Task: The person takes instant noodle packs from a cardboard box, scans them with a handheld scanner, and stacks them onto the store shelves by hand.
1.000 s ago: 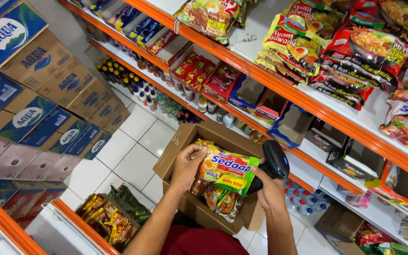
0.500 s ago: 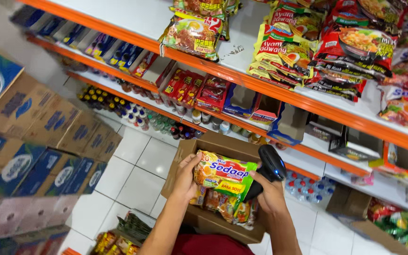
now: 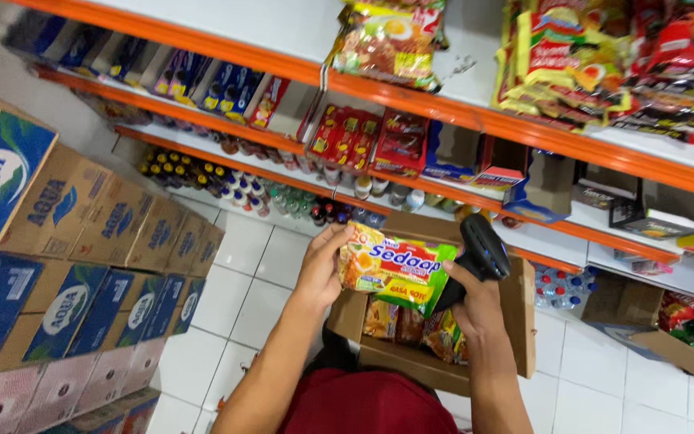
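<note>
So far I have one noodle packet (image 3: 399, 272) lifted out of the cardboard box (image 3: 516, 321) and held up over its open top, near the far edge. My left hand (image 3: 324, 269) grips the packet's left end, thumb on the front and fingers curled behind it. My right hand (image 3: 473, 301) is wrapped shut around the handle of the black scanner (image 3: 482, 251), whose head points down at the packet's right end, nearly touching it. Whether the scan has registered I cannot tell. More packets (image 3: 411, 325) lie inside the box (orange and yellow ones, packed close), so by my reckoning most of the box is left to go through. The orange shelf (image 3: 475, 116) ahead holds piles of similar packs.

Compared with half a second ago, the packet and scanner sit in much the same grip and relation; my view has drifted closer to the shelf, and the stacked cartons (image 3: 58, 241) on my left fill more of the picture.
</note>
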